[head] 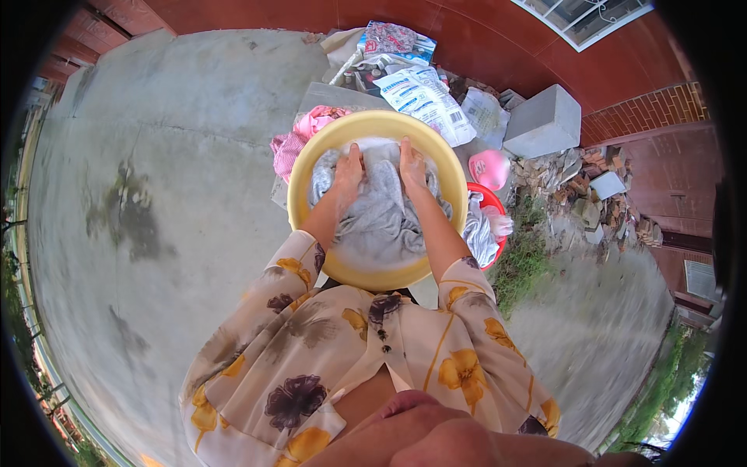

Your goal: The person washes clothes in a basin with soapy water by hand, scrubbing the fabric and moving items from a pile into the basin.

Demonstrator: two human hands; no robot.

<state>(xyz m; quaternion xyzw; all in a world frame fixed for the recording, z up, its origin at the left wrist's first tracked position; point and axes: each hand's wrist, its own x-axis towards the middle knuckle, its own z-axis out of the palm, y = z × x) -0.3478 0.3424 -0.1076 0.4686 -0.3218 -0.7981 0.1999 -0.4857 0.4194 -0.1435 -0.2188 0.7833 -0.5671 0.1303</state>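
A round yellow plastic basin (303,201) stands before me, holding a wet grey cloth (382,204) in foamy, cloudy water (373,257). On the cloth's left far part is my left hand (349,172), thumb up and the other fingers mostly hidden in the folds. My right hand (412,166) grips the cloth's right far part, also with its thumb raised. Between the hands a stretch of fabric and white suds shows. Both hands are inside the basin, apart from each other.
Pink garments (292,149) lie left of the basin. A red tub (496,201) with light cloths and a pink container (489,169) stand right. Beyond are a white-and-blue packet (426,102) bearing writing, a grey block (543,122) and broken-brick rubble (583,181) on the concrete (192,175).
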